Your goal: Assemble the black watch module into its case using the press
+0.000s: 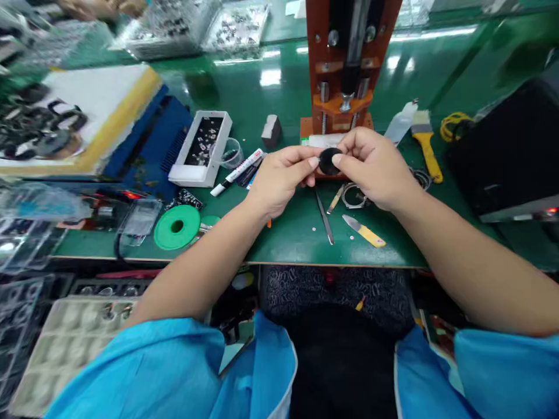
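Note:
A black round disc (329,161) is pinched between both hands, just in front of the orange press (343,105). My left hand (283,177) grips its left edge with thumb and fingertips. On the opposite edge, my right hand (375,169) pinches with the thumb laid over the face. What the disc is exactly I cannot make out. Below the hands lie tweezers (324,216), a yellow-handled knife (364,231) and a metal ring (353,196). A white marker (238,171) rests to the left of my left hand.
On the left are a green spool (177,227), a white box (222,125) of small parts and a blue machine (163,131). A yellow brush (427,148), a clear bottle (400,123) and a black box-like device (506,145) stand right. Trays of parts (238,28) line the back.

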`<state>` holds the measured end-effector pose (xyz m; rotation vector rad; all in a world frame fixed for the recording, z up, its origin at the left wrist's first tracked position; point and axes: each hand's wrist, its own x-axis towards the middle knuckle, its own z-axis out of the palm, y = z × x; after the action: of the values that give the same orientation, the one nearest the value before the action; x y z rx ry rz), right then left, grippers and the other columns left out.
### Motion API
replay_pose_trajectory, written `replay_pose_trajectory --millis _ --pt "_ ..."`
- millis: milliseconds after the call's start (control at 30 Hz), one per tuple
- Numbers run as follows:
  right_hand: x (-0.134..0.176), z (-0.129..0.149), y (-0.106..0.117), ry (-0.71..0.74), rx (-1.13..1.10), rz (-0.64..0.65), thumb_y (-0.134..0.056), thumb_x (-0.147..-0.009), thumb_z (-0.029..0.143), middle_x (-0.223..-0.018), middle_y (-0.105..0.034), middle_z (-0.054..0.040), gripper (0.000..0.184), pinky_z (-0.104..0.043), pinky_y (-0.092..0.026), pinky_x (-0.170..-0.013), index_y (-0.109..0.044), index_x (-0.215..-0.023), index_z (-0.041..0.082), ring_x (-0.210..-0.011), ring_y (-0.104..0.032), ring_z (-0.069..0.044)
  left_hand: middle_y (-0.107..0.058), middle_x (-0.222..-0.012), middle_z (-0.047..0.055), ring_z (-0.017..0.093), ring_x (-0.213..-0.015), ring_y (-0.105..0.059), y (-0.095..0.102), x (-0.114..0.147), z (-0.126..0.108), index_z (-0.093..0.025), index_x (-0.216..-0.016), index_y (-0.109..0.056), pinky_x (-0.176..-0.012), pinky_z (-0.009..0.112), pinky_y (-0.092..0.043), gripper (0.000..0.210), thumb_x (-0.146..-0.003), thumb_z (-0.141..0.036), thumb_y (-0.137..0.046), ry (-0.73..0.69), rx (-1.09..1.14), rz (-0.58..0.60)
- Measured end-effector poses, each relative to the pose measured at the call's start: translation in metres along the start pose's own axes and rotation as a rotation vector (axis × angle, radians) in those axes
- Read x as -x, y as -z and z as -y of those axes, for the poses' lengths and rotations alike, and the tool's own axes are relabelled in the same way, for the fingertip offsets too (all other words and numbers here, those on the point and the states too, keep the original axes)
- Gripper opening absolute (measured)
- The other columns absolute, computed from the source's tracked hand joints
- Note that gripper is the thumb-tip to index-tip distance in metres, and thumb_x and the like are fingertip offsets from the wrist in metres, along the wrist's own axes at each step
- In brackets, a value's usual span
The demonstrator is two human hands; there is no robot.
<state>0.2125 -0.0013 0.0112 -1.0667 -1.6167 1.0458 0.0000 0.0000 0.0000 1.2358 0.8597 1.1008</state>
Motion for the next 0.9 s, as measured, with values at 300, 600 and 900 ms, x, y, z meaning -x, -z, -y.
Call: replay_pose_trajectory --millis 300,600,900 --pt "0.004 0.004 0.003 -0.018 0.032 -0.007 -0.081 -0.098 0.012 -0.081 -0.061 0.0013 0.025 -0.035 -0.038 -0.071 -0.062 -0.090 0.024 -0.074 -0.052 -0.017 -0.083 -0.091 0.001 0.008 -0.067 -0.062 -0.001 0.002 -0.001 -0.024 -0.104 -0.091 -0.063 0.022 -0.051 0.022 -0.082 -0.025 -0.096 -0.026 -0.002 0.028" --pt "0.004 0.001 0.001 0.027 0.067 -0.025 -0.082 -0.102 0.021 -0.084 -0.065 -0.0002 0.023 -0.036 -0.044 -0.073 -0.063 -0.090 0.025 -0.077 -0.059 -0.019 -0.083 -0.089 0.002 0.007 -0.066 -0.065 0.001 0.002 -0.002 -0.022 -0.106 -0.089 -0.062 0.018 -0.049 0.013 -0.093 -0.026 -0.091 0.005 0.000 0.023" --pt "0.003 -0.004 0.000 0.074 0.145 -0.082 -0.079 -0.102 0.031 -0.084 -0.063 0.0001 0.023 -0.036 -0.050 -0.073 -0.059 -0.091 0.026 -0.078 -0.060 -0.019 -0.081 -0.082 0.002 0.006 -0.062 -0.066 -0.008 0.004 -0.012 -0.016 -0.090 -0.077 -0.059 0.018 -0.048 0.014 -0.099 -0.006 -0.077 0.054 -0.078 -0.060"
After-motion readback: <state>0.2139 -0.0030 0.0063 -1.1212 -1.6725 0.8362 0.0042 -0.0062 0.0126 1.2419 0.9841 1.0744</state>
